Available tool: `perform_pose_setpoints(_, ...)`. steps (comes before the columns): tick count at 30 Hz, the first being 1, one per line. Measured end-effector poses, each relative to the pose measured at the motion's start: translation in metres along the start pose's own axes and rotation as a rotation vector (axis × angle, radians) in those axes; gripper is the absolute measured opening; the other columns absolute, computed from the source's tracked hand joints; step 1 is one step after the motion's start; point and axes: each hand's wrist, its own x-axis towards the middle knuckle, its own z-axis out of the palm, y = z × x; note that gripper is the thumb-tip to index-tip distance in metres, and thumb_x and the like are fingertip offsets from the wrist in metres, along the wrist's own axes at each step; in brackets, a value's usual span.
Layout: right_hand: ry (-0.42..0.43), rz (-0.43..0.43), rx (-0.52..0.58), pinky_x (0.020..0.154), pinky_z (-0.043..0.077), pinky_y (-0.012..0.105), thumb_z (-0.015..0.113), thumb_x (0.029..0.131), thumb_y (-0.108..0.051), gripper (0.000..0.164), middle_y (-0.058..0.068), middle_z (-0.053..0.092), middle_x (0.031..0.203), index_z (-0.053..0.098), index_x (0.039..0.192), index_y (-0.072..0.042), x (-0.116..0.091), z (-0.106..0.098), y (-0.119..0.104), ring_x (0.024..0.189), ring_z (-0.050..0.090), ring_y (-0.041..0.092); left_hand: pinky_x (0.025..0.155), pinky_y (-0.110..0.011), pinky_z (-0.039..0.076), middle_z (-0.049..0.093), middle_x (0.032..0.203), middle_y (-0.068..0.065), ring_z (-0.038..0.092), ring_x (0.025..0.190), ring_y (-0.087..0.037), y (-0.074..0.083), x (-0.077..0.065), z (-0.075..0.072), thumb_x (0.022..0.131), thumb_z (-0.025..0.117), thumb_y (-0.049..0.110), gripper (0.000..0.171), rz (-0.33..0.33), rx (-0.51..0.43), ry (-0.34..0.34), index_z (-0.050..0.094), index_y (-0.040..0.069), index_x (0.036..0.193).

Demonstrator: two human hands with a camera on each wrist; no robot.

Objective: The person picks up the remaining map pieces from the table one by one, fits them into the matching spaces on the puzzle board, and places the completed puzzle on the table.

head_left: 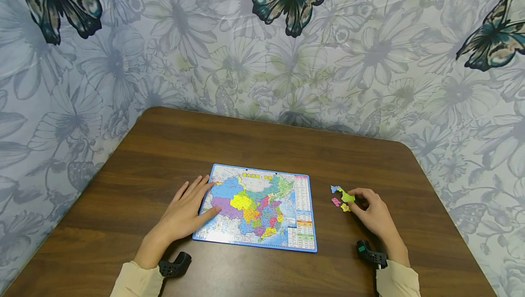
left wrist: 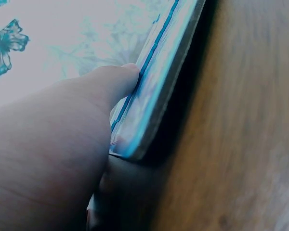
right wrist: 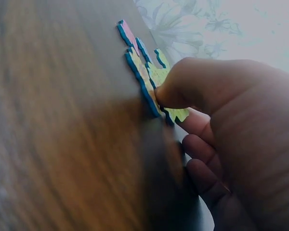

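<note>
A map jigsaw puzzle board (head_left: 301, 238) with a blue border lies on the table. My left hand (head_left: 182, 212) rests on its left side, fingers spread and fairly straight. The left wrist view shows the thumb (left wrist: 120, 79) on the board's face near its edge. To the right of the board, my right hand (head_left: 374, 212) pinches a yellow-green puzzle piece (head_left: 347, 197) between thumb and forefinger. Close beside it are a blue piece (head_left: 335, 188), a pink piece (head_left: 336, 202) and a small yellow piece (head_left: 345, 207). The right thumb (right wrist: 176, 91) partly covers the yellow-green piece in the right wrist view.
The brown wooden table (head_left: 254, 272) carries the board and loose pieces. Behind it hangs a flowered cloth (head_left: 262, 74) with butterflies. A black wrist device (head_left: 175, 265) is on the left wrist, and another black device (head_left: 371, 253) on the right.
</note>
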Motion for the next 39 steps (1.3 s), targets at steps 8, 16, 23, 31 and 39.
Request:
perform_pose_setpoints(8,0.034,-0.005,0.003,0.075,0.051,0.029,0.077,0.093,-0.012,0.027,0.01,0.066,0.108,0.07,0.119,-0.009,0.001,0.003,0.001,0.09,0.059,0.021,0.127,-0.058,0.007,0.03,0.169,-0.014,0.021,0.158,-0.036,-0.001,0.001,0.001,0.097,0.06,0.058,0.079,-0.003,0.005,-0.001,0.042,0.01,0.157)
perform_pose_setpoints(16,0.101,-0.045,-0.016,0.071,0.055,0.028,0.079,0.091,-0.011,0.025,0.009,0.069,0.103,0.074,0.115,-0.01,0.002,0.007,0.002,0.084,0.063,0.02,0.127,-0.058,0.007,0.03,0.168,-0.014,0.02,0.158,-0.036,0.0,0.001,0.001,0.097,0.061,0.057,0.079,-0.006,0.005,-0.005,0.042,0.009,0.157)
perform_pose_setpoints(23,0.157,-0.059,-0.014,0.065,0.054,0.023,0.078,0.091,-0.009,0.023,0.006,0.07,0.098,0.075,0.113,-0.011,0.001,0.01,0.003,0.075,0.061,0.006,0.127,-0.058,0.007,0.03,0.168,-0.014,0.021,0.158,-0.037,0.001,0.001,0.001,0.097,0.061,0.056,0.08,-0.007,0.005,-0.007,0.043,0.008,0.157)
perform_pose_setpoints(31,0.219,-0.087,0.048,0.067,0.051,0.01,0.078,0.09,-0.006,0.024,0.006,0.072,0.101,0.075,0.113,-0.01,0.005,0.016,-0.002,0.08,0.059,-0.003,0.127,-0.058,0.007,0.03,0.168,-0.015,0.021,0.158,-0.037,0.001,0.001,0.0,0.097,0.062,0.056,0.079,-0.005,0.005,-0.005,0.043,0.008,0.156)
perform_pose_setpoints(39,0.246,-0.103,0.107,0.068,0.051,0.009,0.078,0.09,-0.005,0.025,0.006,0.073,0.104,0.075,0.115,-0.009,0.01,0.021,-0.013,0.082,0.06,-0.004,0.127,-0.058,0.006,0.03,0.168,-0.015,0.02,0.158,-0.037,0.0,0.001,0.0,0.097,0.061,0.057,0.079,-0.005,0.004,-0.007,0.042,0.008,0.157)
